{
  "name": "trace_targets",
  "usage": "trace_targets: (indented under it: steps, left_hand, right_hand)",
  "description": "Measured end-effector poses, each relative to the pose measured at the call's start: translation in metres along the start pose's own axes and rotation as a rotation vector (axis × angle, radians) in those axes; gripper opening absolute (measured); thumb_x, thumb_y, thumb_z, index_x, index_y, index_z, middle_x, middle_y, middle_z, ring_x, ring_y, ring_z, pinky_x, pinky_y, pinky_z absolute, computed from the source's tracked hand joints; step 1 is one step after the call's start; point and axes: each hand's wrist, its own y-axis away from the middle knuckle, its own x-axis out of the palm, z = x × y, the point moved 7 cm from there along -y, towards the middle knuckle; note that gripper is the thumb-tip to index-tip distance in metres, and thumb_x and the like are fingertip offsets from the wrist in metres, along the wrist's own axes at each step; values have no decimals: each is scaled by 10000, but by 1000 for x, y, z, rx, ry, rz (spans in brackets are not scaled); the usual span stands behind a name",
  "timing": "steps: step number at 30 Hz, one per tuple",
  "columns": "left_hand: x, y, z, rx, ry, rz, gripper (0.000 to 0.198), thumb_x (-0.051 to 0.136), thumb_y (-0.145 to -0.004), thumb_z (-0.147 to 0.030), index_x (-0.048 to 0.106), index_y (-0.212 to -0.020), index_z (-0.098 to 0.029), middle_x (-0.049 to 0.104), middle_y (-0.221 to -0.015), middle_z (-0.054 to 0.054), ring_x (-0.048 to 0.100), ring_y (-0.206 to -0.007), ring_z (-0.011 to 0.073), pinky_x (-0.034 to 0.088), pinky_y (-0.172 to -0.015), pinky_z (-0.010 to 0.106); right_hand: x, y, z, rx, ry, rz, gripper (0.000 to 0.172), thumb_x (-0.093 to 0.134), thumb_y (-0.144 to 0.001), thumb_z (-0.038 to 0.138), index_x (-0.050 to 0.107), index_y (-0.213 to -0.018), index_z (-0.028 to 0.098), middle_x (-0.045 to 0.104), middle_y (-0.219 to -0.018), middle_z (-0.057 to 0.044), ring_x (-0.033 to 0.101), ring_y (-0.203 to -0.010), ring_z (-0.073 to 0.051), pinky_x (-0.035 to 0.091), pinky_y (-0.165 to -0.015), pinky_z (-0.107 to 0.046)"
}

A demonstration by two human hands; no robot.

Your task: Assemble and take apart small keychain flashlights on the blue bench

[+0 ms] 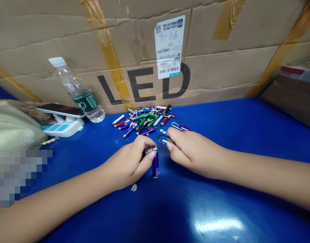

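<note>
Between its thumb and bent fingers, my left hand (131,162) pinches a small keychain flashlight (150,150) with a silvery end, largely covered by the fingers. Just right of those fingertips is a purple flashlight tube (155,165); whether it is held or rests on the table I cannot tell. My right hand (189,146) is closed on a black carabiner clip (161,137), whose curved end pokes out to the left. Some small round silver pieces (134,187) lie below my left hand. Two pale discs (163,131) are beyond the clip.
A pile of colourful keychain flashlights (142,122) lies behind my hands on the blue table (215,202). Loose carabiners (179,126) are by my right knuckles. A water bottle (77,91), phone (60,110) and power strip (65,128) stand left. A large cardboard box (210,67) walls the back.
</note>
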Motion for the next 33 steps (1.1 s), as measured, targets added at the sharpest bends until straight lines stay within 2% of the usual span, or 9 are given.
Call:
trace_targets:
  steps: [6,9,14,23,28,33]
  left_hand:
    - [2,-3,-4,33,159,-51,181,464,-902,-227,351,-1044,-222,636,-846,-11,645,-752,128,470,-640,227]
    - [2,-4,-6,1,189,-33,256,454,-909,-231,316,-1124,-219,642,-819,-16,643,-757,136,465,-680,243]
    - [6,-5,-6,-45,160,65,328,402,-934,-254,295,-1240,-210,633,-768,-27,610,-697,132,442,-637,236]
    - [10,-6,-2,-169,43,107,339,389,-926,-294,391,-1258,-225,642,-802,0,622,-719,158,458,-632,248]
    - [9,-7,-1,-179,-33,120,330,376,-924,-299,446,-1238,-226,673,-991,39,647,-849,188,490,-698,277]
    - [2,-11,-4,-48,-88,149,322,343,-945,-298,497,-1217,-220,633,-1164,51,613,-1022,191,487,-839,294]
  right_hand:
    - [4,0,1,58,32,39,179,380,-884,307,478,-881,156,547,-615,-24,458,-501,-148,227,-486,-253]
    - [7,1,4,70,31,53,204,360,-894,310,483,-908,148,575,-641,-37,494,-522,-157,245,-492,-252]
    - [10,2,5,77,87,62,255,334,-901,308,497,-985,131,607,-657,-57,546,-538,-186,255,-481,-265]
    - [16,0,4,48,253,46,293,318,-908,304,485,-1067,124,657,-712,-85,622,-578,-228,324,-490,-279]
    - [19,-1,5,47,320,52,281,323,-905,307,496,-1036,128,660,-685,-86,639,-573,-254,320,-468,-288]
    - [15,1,4,21,318,52,242,361,-899,302,507,-995,135,661,-681,-82,636,-576,-244,309,-470,-282]
